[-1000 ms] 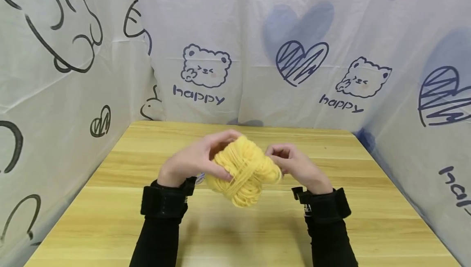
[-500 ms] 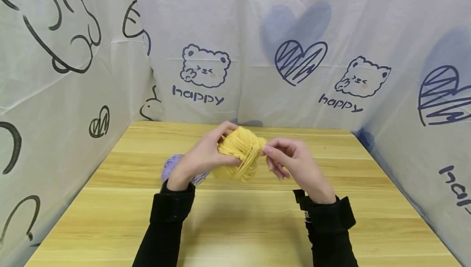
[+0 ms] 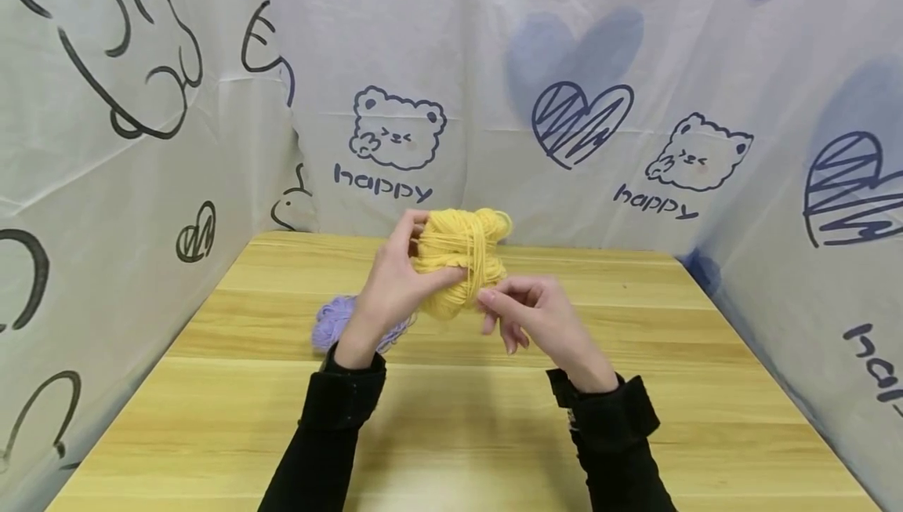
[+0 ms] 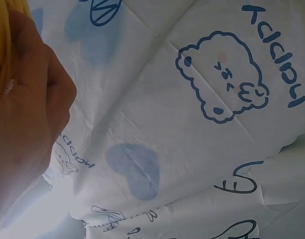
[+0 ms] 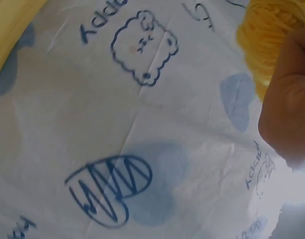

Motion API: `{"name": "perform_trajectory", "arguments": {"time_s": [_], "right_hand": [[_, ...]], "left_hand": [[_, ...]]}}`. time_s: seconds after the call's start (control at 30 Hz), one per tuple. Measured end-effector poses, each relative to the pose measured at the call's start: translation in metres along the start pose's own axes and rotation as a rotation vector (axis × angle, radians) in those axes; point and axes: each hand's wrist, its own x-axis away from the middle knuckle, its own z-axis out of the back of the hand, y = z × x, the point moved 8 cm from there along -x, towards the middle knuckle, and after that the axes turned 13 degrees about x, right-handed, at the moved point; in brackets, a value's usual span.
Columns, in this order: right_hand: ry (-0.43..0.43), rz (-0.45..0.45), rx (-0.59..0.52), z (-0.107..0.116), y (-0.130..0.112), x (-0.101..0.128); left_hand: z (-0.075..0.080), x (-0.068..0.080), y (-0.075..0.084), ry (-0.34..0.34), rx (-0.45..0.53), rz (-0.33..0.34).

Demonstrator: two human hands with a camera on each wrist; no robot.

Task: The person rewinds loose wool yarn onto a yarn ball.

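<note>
A ball of yellow yarn is held up over the table in the head view, with strands wrapped crosswise round its middle. My left hand grips it from the left, thumb across the front and fingers behind. At its lower right side, my right hand has thumb and index fingertip pinched together at the yarn's edge, the other fingers loosely bent. The pinched strand itself is hidden by the fingertips. The right wrist view shows the yellow yarn just beyond the right hand.
A purple ball of yarn lies on the wooden table at left, partly behind the left wrist. White printed curtains enclose the table at the back and on both sides.
The yellow yarn has risen and turned in the left hand, its wrapped strands now upright. My right hand has moved to its lower right. The purple yarn has come into fuller view.
</note>
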Motion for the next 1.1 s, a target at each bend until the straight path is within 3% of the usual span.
{"name": "perform_trajectory", "arguments": {"time_s": [0.13, 0.2, 0.27, 0.47, 0.67, 0.83, 1.1], "right_hand": [[0.063, -0.079, 0.117, 0.014, 0.006, 0.006], [0.108, -0.135, 0.108, 0.019, 0.010, 0.008], [0.133, -0.163, 0.036, 0.019, 0.013, 0.009], [0.056, -0.127, -0.267, -0.015, 0.019, -0.003], [0.117, -0.170, -0.349, -0.015, 0.037, 0.002], [0.166, -0.261, -0.343, 0.005, 0.071, 0.020], [0.247, -0.424, -0.235, 0.047, 0.144, 0.062]], "left_hand": [[0.001, 0.003, 0.005, 0.010, 0.051, 0.009], [0.001, 0.004, 0.006, 0.006, 0.077, 0.020], [-0.002, 0.006, 0.004, -0.007, 0.103, 0.039], [-0.019, 0.014, -0.010, -0.042, 0.077, 0.091], [-0.026, 0.027, -0.024, -0.132, 0.003, 0.133], [-0.007, 0.044, -0.047, -0.198, -0.016, 0.260], [0.038, 0.065, -0.072, -0.134, -0.112, 0.343]]}}
